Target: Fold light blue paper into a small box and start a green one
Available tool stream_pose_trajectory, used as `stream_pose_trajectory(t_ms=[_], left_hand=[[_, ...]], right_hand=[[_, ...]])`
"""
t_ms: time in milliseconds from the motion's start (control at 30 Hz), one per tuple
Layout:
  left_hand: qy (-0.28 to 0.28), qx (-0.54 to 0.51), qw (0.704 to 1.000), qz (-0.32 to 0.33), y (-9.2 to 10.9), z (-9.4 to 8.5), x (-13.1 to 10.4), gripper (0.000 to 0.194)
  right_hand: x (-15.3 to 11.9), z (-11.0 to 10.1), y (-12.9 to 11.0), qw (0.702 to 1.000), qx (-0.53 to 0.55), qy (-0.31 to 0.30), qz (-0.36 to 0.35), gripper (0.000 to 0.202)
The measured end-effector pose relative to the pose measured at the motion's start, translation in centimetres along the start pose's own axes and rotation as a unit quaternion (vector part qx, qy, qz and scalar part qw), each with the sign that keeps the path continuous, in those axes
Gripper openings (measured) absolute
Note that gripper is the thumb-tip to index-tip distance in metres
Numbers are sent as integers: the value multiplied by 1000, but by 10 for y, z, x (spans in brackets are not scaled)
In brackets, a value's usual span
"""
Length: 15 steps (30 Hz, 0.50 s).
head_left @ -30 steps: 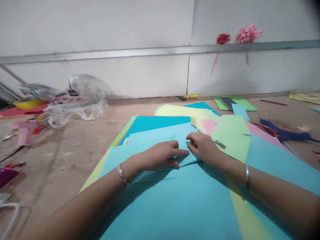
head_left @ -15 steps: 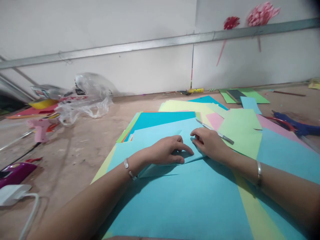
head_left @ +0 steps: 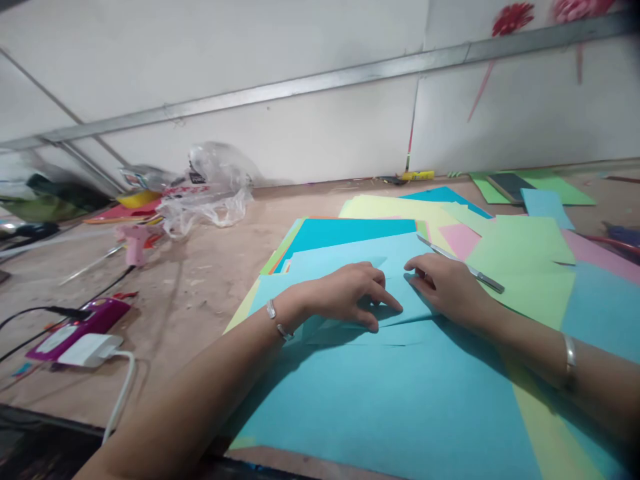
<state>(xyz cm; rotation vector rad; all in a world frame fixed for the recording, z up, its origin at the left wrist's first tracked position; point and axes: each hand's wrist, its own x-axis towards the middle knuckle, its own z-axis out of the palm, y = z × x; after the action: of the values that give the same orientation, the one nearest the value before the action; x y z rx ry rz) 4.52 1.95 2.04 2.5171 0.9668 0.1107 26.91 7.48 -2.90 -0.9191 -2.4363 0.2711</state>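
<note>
Since the earlier frames the view has been swung leftward: a purple power strip (head_left: 103, 317), left of the fingers, has been brought further into sight, and a blue tool (head_left: 623, 235), right of them, has been partly cut off by the edge. The pose of both hands is little changed.

Nearest, a large blue sheet (head_left: 390, 400) is spread on the person's side of the fingers. Its left margin is covered by the left forearm; the right forearm is cut off by the frame. On it, directly under the fingers, a light blue paper layer (head_left: 393, 283) is lying; whether it is joined to the large sheet cannot be told. By the left hand (head_left: 355, 297), forefinger and thumb are held apart on the layer, the other fingers being partly hidden. By the right hand (head_left: 443, 287), thumb and forefinger are curled close; whether paper is pinched there cannot be told.

Just beyond the right fingers, a slim knife (head_left: 490, 281) is partly masked by the hand. Beyond the left fingers, a teal sheet (head_left: 350, 230) is overlapped by the layer. Farther off, leftward of them, a pink glue gun (head_left: 134, 245) is seen near a clear plastic bag (head_left: 210, 203), whose contents cannot be made out.
</note>
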Motion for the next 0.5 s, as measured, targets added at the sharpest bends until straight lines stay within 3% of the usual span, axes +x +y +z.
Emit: stream_pose_trajectory(t_ms=[500], left_hand=[[-61, 25, 997, -33, -9, -10, -13, 70]], right_hand=[[0, -2, 1, 1000, -1, 2, -5, 16]])
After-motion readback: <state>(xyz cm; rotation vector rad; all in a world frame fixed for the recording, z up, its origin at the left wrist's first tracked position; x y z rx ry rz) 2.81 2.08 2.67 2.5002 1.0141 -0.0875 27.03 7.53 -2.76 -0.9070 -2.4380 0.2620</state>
